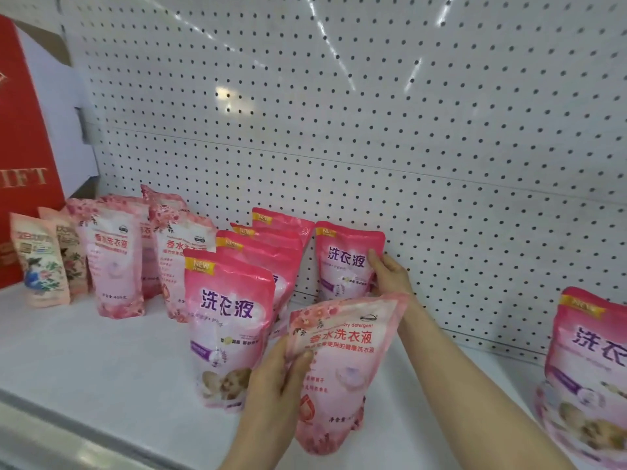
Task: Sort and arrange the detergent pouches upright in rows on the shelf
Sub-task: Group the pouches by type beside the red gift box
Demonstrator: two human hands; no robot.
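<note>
Pale-pink floral pouch (339, 368): held clear of the white shelf (84, 351) at front centre; long axis near upright, top tipped slightly to the right.
Left hand (278, 385): pinches the left edge of the floral pouch, thumb on the printed face, fingers behind.
Right hand (390, 276): closed round the right edge of a deep-pink pouch (346, 262) standing upright against the pegboard (407, 130).
Deciding relation: floral group (112, 259) stands well to the left of the held pouch, with the deep-pink row (230, 320) between. Left hand nearer to that group. Probably calls for a leftward carry past the row, base kept down.
Count, floral: four seen standing at left, rear ones partly hidden; one more in hand.
Count, deep-pink: four in the row, front to back; one at the right hand; one far-right pouch (590, 368), cut off by the frame edge. Six in all.
Count, other: two small peach pouches (40, 262) at far left, just beside a red box (23, 130).
</note>
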